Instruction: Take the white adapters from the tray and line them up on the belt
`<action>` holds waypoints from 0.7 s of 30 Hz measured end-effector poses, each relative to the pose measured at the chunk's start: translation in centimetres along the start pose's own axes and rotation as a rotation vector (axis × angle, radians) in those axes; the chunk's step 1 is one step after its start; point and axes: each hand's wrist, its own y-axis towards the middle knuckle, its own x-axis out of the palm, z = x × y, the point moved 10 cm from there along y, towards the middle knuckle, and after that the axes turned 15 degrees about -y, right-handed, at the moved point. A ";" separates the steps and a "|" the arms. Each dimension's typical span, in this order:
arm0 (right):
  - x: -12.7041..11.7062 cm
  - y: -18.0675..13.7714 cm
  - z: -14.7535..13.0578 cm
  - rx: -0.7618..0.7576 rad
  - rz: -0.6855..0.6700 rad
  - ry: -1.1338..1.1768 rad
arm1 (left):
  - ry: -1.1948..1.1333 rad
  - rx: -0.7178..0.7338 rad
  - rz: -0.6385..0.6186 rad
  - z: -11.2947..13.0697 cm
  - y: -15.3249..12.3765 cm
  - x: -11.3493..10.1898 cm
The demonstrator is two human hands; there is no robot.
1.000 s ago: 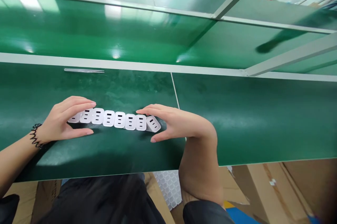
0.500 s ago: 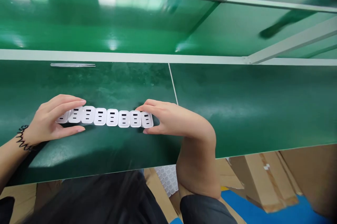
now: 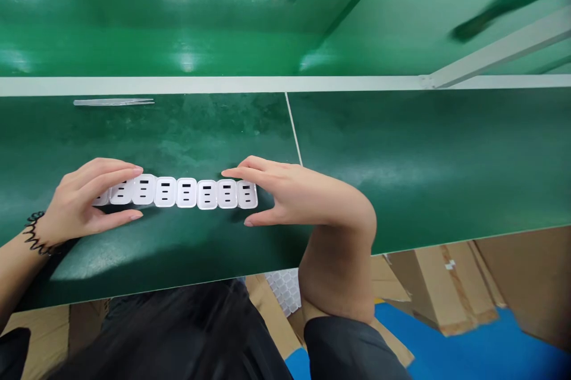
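A straight row of several white charger plugs (image 3: 196, 192) lies on the dark green table (image 3: 423, 160), port faces up. My left hand (image 3: 84, 201) cups the row's left end, fingers over the far side and thumb on the near side, covering the last plugs. My right hand (image 3: 303, 195) clasps the right end the same way, wrist bent sharply over the table edge. Both hands press the row between them. A black coiled band (image 3: 35, 234) sits on my left wrist.
Metal tweezers (image 3: 113, 101) lie at the back left of the table, just before a grey rail (image 3: 223, 84). Beyond the rail runs a glossy green belt (image 3: 178, 29). Below the table edge are cardboard boxes (image 3: 468, 285) and a white cell tray (image 3: 281, 288).
The tilted plug at the right end has been pushed upright into line, and the row now sits straight and tight. Both hands stayed at the ends; the view tipped downward.
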 end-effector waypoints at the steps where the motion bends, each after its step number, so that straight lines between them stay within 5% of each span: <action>1: 0.0 -0.1 0.0 -0.024 0.002 0.016 | 0.002 0.002 -0.003 0.0 0.0 0.0; 21: 0.4 0.3 0.2 -0.065 -0.001 0.065 | -0.032 0.005 0.005 0.2 0.4 0.4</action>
